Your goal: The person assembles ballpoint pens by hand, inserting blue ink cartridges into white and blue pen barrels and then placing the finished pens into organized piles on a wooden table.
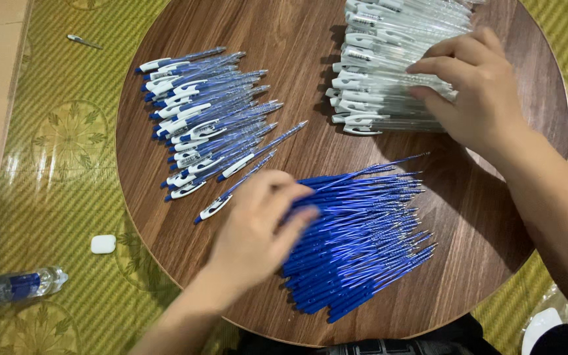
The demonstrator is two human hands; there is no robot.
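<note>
My left hand (258, 227) hovers over the near left end of a heap of blue pen refills (363, 230) on the round wooden table (284, 33); its fingers are bent and blurred, and whether they pinch a refill is unclear. My right hand (474, 92) rests with spread fingers on a stack of clear empty pen barrels with white clips (389, 66) at the far right. A row of assembled blue and white pens (208, 125) lies at the left, one pen (231, 190) just beside my left hand.
The table stands on a green patterned mat (67, 131). On the mat lie a small white case (103, 244), a plastic water bottle (24, 285) and a single pen (83, 41). A white object (540, 325) sits at the bottom right corner.
</note>
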